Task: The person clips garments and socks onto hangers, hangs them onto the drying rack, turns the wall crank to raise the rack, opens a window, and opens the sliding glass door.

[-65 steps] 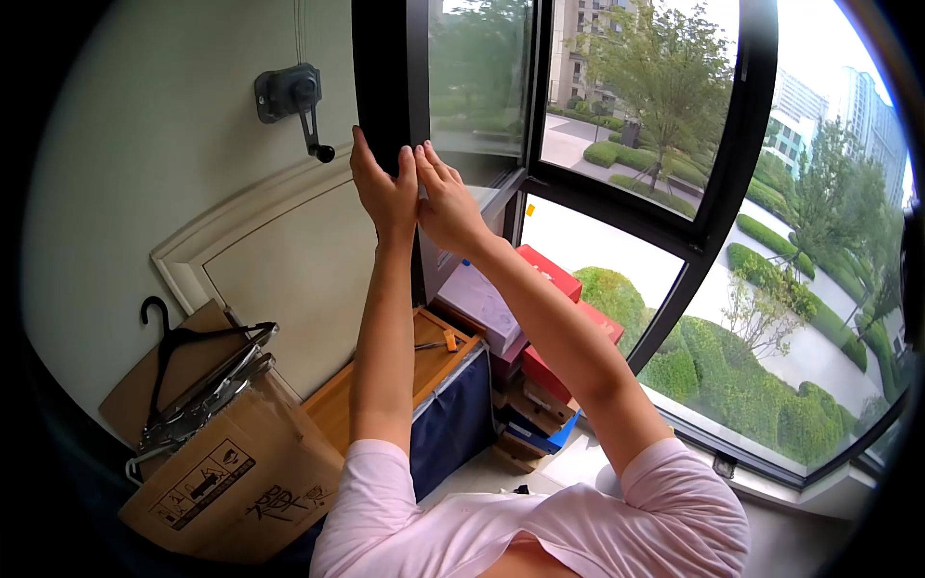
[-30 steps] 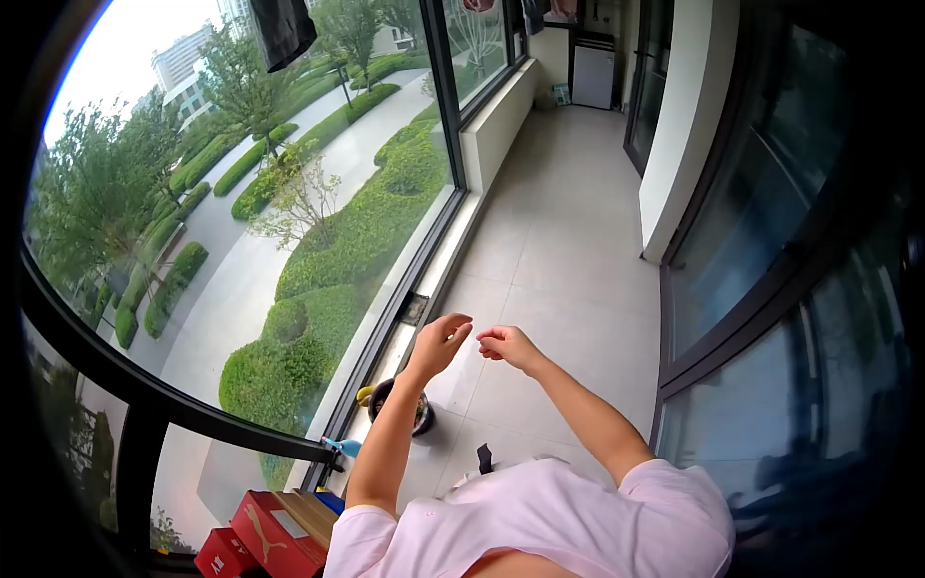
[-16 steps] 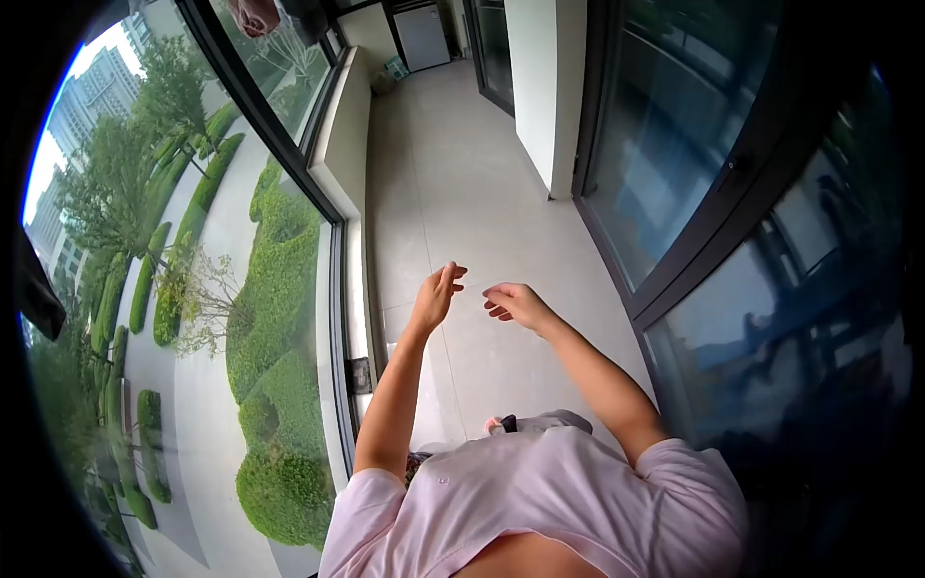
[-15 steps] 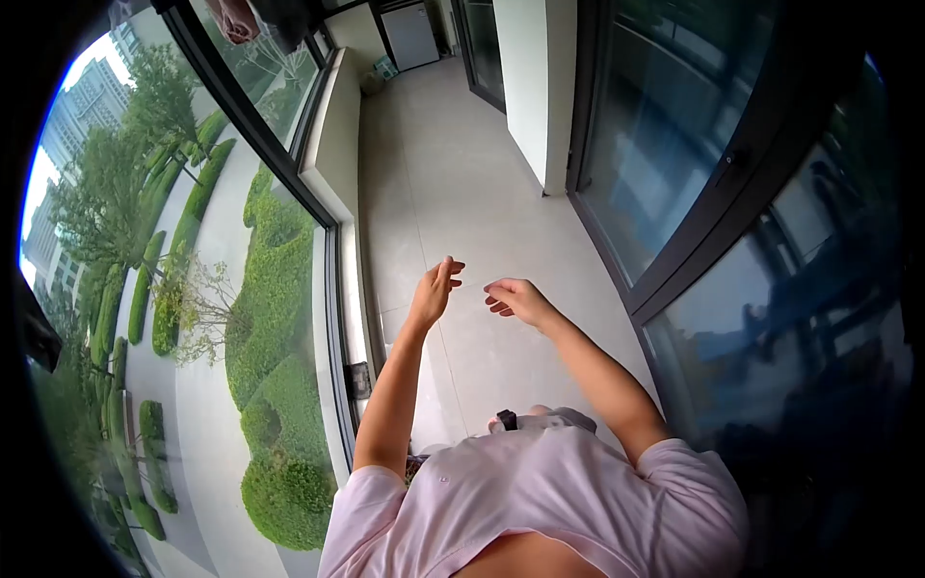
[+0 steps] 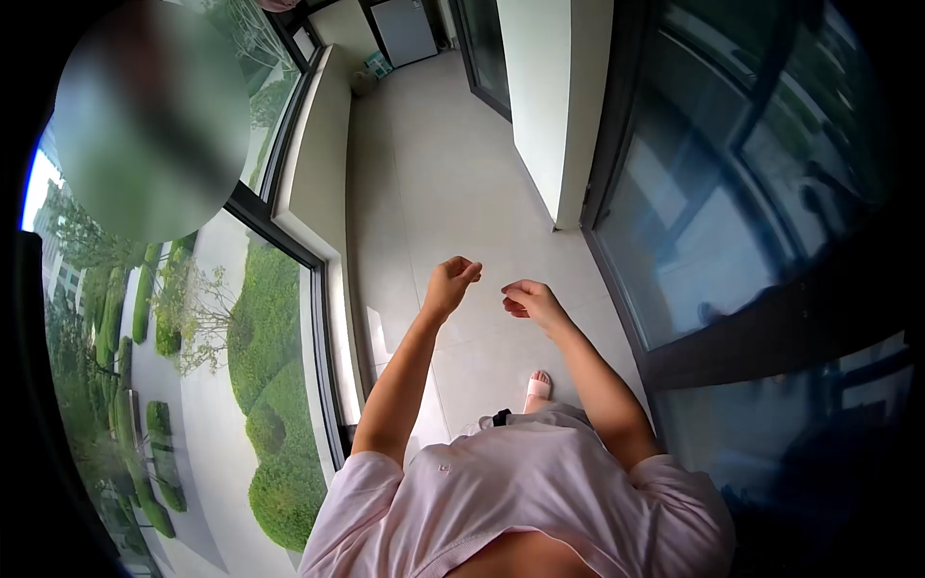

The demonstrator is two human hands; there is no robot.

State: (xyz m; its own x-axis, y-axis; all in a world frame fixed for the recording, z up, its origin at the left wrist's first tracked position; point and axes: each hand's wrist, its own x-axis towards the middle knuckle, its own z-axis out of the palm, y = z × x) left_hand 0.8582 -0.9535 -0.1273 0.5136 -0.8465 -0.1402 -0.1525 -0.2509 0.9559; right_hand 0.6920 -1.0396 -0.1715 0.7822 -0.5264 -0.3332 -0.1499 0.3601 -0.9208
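My left hand (image 5: 453, 282) is held out in front of my body over the tiled floor (image 5: 434, 193). Its fingers curl in towards the thumb, and nothing shows in them. Just to its right, a small gap away, hovers my right hand (image 5: 536, 305), fingers loosely bent and slightly apart, with no object in it. Neither hand touches anything. Below them are my light pink shirt (image 5: 520, 482), a small black item (image 5: 501, 417) at my waist that I cannot make out, and one foot in a pale pink slide sandal (image 5: 539, 387).
Along the left runs a low sill wall (image 5: 313, 164) under windows that look onto hedges (image 5: 279, 385). Dark-framed glass doors (image 5: 674, 222) line the right side, beyond a white pillar (image 5: 544, 106). A pale cabinet (image 5: 405, 32) stands at the far end. A blurred round patch covers the upper left.
The pillar and the glass doors have shifted in view. A sandalled foot has come into sight below my hands. My left hand's fingers have curled in more, and both hands sit slightly further right.
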